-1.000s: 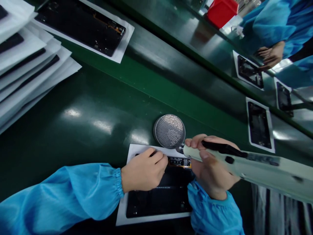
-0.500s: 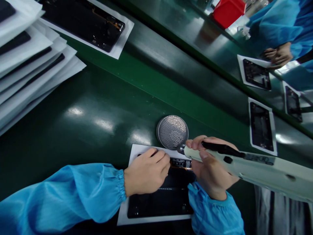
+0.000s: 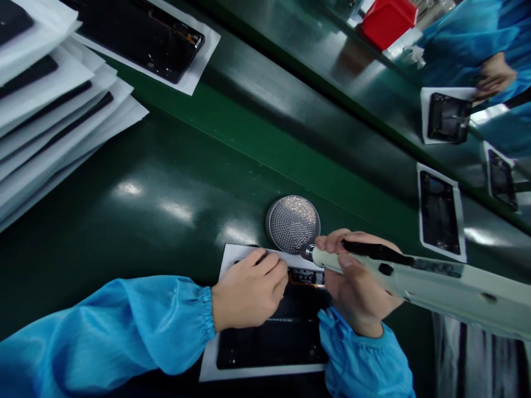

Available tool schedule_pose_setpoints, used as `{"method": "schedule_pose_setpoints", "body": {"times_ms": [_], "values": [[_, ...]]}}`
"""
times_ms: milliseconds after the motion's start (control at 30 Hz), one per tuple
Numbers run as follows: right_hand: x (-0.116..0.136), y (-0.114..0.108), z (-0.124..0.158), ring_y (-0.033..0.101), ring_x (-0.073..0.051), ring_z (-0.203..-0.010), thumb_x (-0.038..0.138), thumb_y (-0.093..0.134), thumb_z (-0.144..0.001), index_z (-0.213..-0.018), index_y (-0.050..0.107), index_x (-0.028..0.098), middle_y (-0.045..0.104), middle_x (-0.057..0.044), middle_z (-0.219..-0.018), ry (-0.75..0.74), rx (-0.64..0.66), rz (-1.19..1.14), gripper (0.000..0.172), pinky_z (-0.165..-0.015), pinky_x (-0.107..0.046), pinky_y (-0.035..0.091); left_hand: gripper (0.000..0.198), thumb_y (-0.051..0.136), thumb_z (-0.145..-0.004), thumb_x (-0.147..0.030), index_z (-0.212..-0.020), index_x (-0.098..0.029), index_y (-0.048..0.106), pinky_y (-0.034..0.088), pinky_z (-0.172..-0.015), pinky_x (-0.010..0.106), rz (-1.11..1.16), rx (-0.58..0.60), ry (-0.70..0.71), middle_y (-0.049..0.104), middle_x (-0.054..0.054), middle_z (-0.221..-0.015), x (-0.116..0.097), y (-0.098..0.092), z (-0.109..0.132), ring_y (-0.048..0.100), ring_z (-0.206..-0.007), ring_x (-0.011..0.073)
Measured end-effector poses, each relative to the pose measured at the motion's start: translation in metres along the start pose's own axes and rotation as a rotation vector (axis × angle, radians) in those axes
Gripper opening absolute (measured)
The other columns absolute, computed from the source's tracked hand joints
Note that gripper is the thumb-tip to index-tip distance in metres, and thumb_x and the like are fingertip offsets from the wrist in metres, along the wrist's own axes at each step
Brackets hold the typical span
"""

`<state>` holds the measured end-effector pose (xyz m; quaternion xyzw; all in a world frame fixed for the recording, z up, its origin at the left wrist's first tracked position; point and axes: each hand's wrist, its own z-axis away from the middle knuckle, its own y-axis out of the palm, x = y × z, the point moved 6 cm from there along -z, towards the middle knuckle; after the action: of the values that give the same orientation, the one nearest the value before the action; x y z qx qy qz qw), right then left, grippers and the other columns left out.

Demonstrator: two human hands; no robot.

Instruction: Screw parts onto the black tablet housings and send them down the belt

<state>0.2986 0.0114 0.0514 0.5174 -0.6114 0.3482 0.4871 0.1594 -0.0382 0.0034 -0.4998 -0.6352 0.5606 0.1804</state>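
Observation:
A black tablet housing (image 3: 274,345) lies on a white sheet (image 3: 209,359) in front of me, with a strip of small parts along its far edge. My left hand (image 3: 251,290) rests over its upper left part, fingers curled down and closed; the fingertips are hidden, so I cannot tell what they pinch. In my right hand (image 3: 359,282) is a pale electric screwdriver (image 3: 448,293) with a black lever, held almost level. Its metal nose sits at the near rim of a round screw dish (image 3: 292,224) with a grid of small holes. The bit's tip is hard to make out.
White sheets with dark panels form a stack (image 3: 74,116) at left. Along the metal-and-green line beyond lie another tablet housing (image 3: 136,38) and a framed one (image 3: 440,210). Across it, a co-worker's hand (image 3: 495,77) touches a housing (image 3: 448,119); a red bin (image 3: 388,22) stands nearby.
My hands, the screwdriver and the dish stay almost still. Housings on the near line have slid slightly left. The co-worker's hand and the housing by it have moved right.

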Motion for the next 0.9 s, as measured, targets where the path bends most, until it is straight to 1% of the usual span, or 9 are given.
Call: {"method": "schedule_pose_setpoints", "body": {"times_ms": [200,267,333,433,567,767,900], "values": [[0.016,-0.007,0.004,0.056,-0.018,-0.072,0.012,0.067,-0.076,-0.099,0.072,0.022,0.059,-0.001,-0.073,0.018,-0.024,-0.024,0.026,-0.067,-0.037,0.051,0.029,0.049,-0.099,-0.022,-0.112,-0.005,0.067,0.045,-0.087,0.044,0.002,-0.050,-0.001,0.064,0.015,-0.110,0.001,-0.003,-0.001,0.058,-0.101,0.0283],[0.022,-0.006,0.009,0.055,-0.017,-0.071,0.012,0.067,-0.077,-0.098,0.072,0.022,0.057,-0.001,-0.072,0.033,0.003,-0.022,0.024,-0.066,-0.036,0.050,0.027,0.049,-0.099,-0.022,-0.108,-0.006,0.069,0.046,-0.085,0.043,0.013,-0.071,-0.014,0.065,0.014,-0.105,0.002,-0.004,-0.002,0.058,-0.098,0.0277],[0.024,-0.003,0.015,0.055,-0.017,-0.071,0.012,0.065,-0.078,-0.099,0.071,0.022,0.057,-0.001,-0.073,0.062,0.058,-0.020,0.024,-0.066,-0.036,0.050,0.026,0.049,-0.099,-0.021,-0.104,-0.007,0.070,0.046,-0.083,0.042,0.023,-0.087,-0.029,0.065,0.013,-0.101,0.002,-0.005,-0.003,0.059,-0.096,0.0269],[0.021,0.001,0.023,0.056,-0.018,-0.074,0.011,0.064,-0.080,-0.103,0.070,0.022,0.058,-0.002,-0.076,0.118,0.146,-0.005,0.026,-0.069,-0.038,0.050,0.025,0.049,-0.099,-0.019,-0.101,-0.007,0.070,0.047,-0.081,0.041,0.030,-0.105,-0.039,0.065,0.012,-0.098,0.003,-0.005,-0.002,0.059,-0.094,0.0260],[0.016,0.003,0.028,0.058,-0.020,-0.078,0.012,0.064,-0.082,-0.106,0.068,0.023,0.060,-0.003,-0.080,0.138,0.206,0.014,0.027,-0.073,-0.041,0.051,0.023,0.050,-0.098,-0.019,-0.101,-0.007,0.070,0.046,-0.082,0.041,0.024,-0.124,-0.035,0.065,0.012,-0.098,0.002,-0.005,-0.002,0.059,-0.095,0.0266],[0.012,0.006,0.029,0.056,-0.019,-0.075,0.014,0.064,-0.083,-0.105,0.068,0.022,0.059,-0.002,-0.079,0.123,0.225,0.029,0.024,-0.071,-0.040,0.050,0.022,0.050,-0.098,-0.018,-0.097,-0.007,0.069,0.044,-0.080,0.041,0.020,-0.117,-0.018,0.064,0.013,-0.096,0.002,-0.005,-0.003,0.058,-0.093,0.0255],[0.010,0.007,0.030,0.058,-0.020,-0.077,0.012,0.063,-0.083,-0.106,0.068,0.022,0.059,-0.002,-0.080,0.131,0.233,0.025,0.025,-0.072,-0.040,0.051,0.022,0.049,-0.098,-0.017,-0.097,-0.007,0.069,0.044,-0.079,0.040,0.021,-0.117,-0.022,0.063,0.013,-0.095,0.002,-0.006,-0.002,0.058,-0.093,0.0255]]}}
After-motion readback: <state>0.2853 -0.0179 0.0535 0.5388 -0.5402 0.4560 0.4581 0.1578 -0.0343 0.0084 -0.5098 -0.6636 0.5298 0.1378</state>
